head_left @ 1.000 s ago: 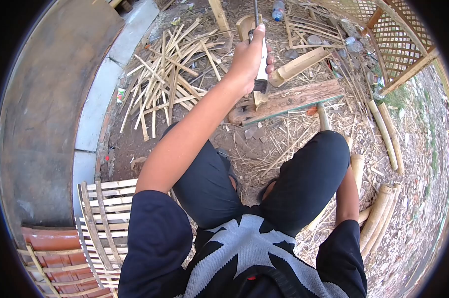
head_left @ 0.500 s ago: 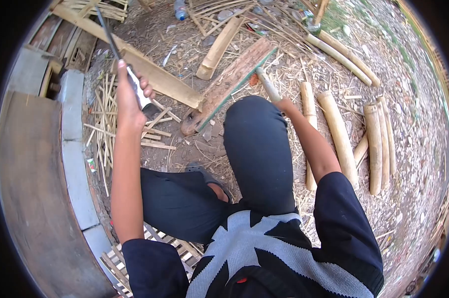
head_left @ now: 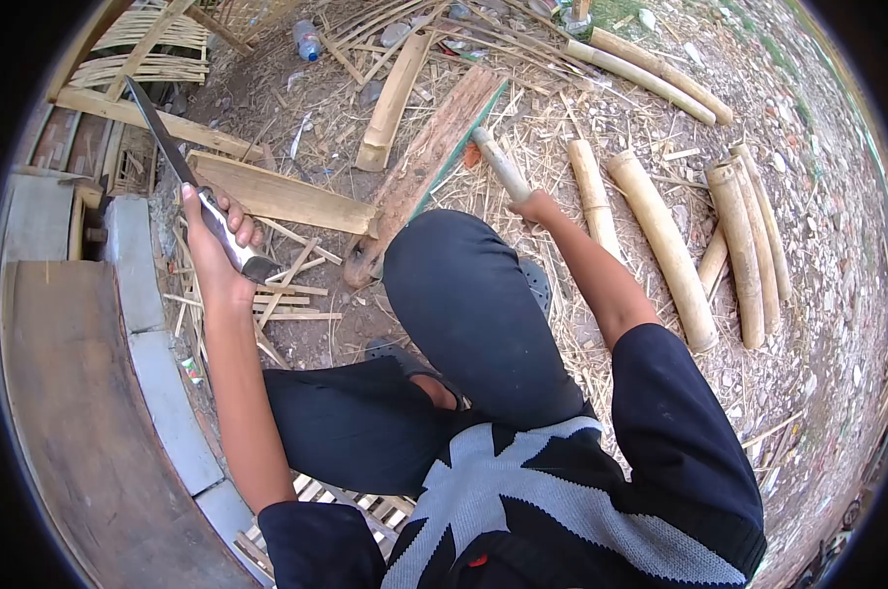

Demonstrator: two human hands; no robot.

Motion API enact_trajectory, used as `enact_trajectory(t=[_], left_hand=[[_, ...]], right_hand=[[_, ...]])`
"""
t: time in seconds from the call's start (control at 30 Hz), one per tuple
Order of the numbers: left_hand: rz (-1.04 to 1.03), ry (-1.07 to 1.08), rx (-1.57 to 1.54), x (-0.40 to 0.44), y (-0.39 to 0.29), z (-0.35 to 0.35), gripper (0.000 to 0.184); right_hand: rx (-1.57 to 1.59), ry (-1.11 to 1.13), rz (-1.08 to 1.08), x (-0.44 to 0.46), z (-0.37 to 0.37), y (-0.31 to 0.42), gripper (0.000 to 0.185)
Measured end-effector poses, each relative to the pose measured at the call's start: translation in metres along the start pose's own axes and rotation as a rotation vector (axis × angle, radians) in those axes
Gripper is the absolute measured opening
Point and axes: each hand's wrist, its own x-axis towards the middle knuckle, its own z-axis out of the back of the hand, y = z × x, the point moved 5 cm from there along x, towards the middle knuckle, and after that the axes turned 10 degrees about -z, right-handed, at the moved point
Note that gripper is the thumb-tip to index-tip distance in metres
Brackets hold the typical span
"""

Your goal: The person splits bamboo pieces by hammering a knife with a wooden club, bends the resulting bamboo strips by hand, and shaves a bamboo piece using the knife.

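At ten o'clock the left hand (head_left: 208, 238) wraps round the handle (head_left: 220, 221) of a stiff-looking, probably blade-heavy knife (head_left: 156, 126), safest held there, while at one o'clock the right hand (head_left: 536, 207) clasps the near end of a likely light, rigid stick (head_left: 502, 165).

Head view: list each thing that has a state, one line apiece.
Knife: held, blade bare
Left hand: closed around the knife
Rod: held
Right hand: closed around the rod
Plank: lying, surface rough
Bottle: lying on the ground
Bamboo poles: lying, unsplit
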Motion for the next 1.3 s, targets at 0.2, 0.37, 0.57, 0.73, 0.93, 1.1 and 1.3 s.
enact_trajectory(t=[0.2, 0.37, 0.57, 0.73, 0.93, 1.1, 1.3], left_hand=[[-0.003, -0.005, 0.017, -0.001, 0.0, -0.003, 0.047], [-0.018, 0.006, 0.007, -0.003, -0.001, -0.004, 0.043], [-0.024, -0.007, -0.002, -0.001, -0.001, -0.003, 0.044], [-0.033, -0.004, 0.046, 0.01, 0.006, 0.009, 0.051], [-0.011, -0.077, 0.072, 0.002, -0.002, 0.0, 0.047], [-0.032, -0.066, 0.047, -0.001, 0.002, 0.007, 0.052], [-0.032, -0.057, -0.042, 0.001, 0.002, 0.013, 0.05]], right_hand=[[0.131, -0.011, 0.009, -0.001, -0.001, 0.007, 0.056], [0.176, -0.08, 0.011, -0.019, 0.009, 0.015, 0.055], [0.234, -0.325, 0.14, -0.035, 0.032, 0.034, 0.057], [0.47, -0.221, 0.385, -0.066, 0.065, 0.085, 0.049], [0.427, 0.067, 0.564, -0.142, 0.114, 0.179, 0.061], [0.209, -0.018, 1.042, -0.247, 0.167, 0.267, 0.062], [-0.009, -0.554, 1.412, -0.354, 0.189, 0.349, 0.053]])
